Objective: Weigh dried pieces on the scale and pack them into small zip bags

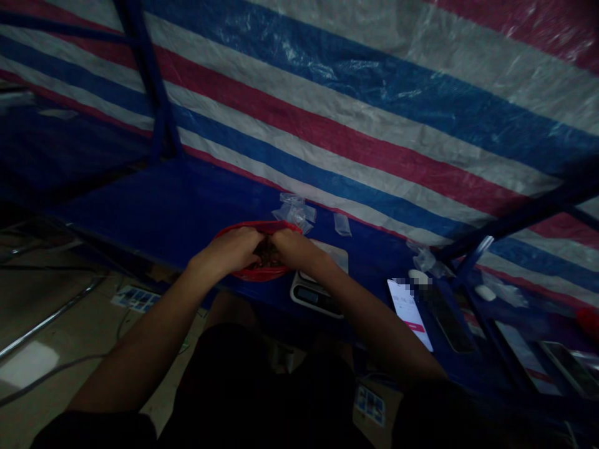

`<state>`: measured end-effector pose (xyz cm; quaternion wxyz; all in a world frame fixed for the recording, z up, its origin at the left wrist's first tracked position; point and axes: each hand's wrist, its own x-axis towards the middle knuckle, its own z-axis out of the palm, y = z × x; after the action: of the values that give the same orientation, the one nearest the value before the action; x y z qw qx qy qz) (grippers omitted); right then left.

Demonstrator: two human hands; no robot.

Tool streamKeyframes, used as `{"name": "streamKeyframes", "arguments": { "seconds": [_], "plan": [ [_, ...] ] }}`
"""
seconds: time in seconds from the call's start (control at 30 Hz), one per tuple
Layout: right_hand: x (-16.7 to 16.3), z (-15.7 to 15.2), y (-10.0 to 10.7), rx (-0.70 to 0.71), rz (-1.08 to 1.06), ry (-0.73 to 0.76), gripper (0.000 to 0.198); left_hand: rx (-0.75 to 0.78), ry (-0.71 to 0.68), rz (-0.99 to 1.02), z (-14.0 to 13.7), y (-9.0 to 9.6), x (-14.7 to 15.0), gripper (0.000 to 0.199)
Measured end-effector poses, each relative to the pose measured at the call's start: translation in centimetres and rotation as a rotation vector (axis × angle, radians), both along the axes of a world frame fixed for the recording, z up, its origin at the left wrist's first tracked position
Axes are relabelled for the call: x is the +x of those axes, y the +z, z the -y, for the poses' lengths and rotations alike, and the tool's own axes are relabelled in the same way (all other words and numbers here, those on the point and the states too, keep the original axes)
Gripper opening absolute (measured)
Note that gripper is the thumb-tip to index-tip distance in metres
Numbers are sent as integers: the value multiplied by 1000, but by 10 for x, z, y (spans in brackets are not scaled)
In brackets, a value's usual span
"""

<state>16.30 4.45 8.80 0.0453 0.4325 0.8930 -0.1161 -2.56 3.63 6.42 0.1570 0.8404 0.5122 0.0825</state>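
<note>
A red plastic bag sits on the blue tabletop with its mouth spread wide. Small brown pieces lie inside; the dim light hides what kind they are. At the left side of the opening, my left hand is closed on the bag's edge, its thumb on the inner side. My right hand grips the opposite side of the rim, with its fingertips partly hidden. Just under my right forearm is a white digital scale, partly covered by the arm, with a small lit display.
Clear plastic bags lie behind the red bag, and a small clear packet is nearby. To the right are a lit phone and a dark phone. A striped tarp hangs behind the blue table.
</note>
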Motion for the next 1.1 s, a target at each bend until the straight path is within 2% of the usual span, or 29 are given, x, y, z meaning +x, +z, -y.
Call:
{"name": "streamKeyframes", "arguments": {
  "seconds": [0.1,0.2,0.33,0.4,0.6,0.67,0.83,0.93,1.0,1.1],
  "plan": [
    [3,-1,-3,15,-27,-5,24,27,-21,-53,0,-1,7,30],
    [5,-1,-6,19,-31,-17,24,3,-1,-17,1,-2,13,35],
    [7,0,-6,20,-50,-36,23,-1,-6,16,0,-3,12,20],
    [9,-1,-3,21,-52,-40,22,7,-32,17,0,-1,10,16],
    [19,-3,11,57,-119,-30,24,17,-42,3,0,12,8,20],
    [24,-3,18,28,-168,-19,24,26,-46,12,0,13,10,20],
    [63,5,48,1,-282,-83,23,25,-85,64,-2,11,11,20],
    [97,13,66,21,-231,-145,21,15,-114,102,-3,11,12,18],
    [115,19,72,5,-167,-187,20,5,-131,139,-3,13,15,18],
    [129,24,69,-56,-117,-185,21,-1,-165,200,-3,18,25,18]
  ]
}}
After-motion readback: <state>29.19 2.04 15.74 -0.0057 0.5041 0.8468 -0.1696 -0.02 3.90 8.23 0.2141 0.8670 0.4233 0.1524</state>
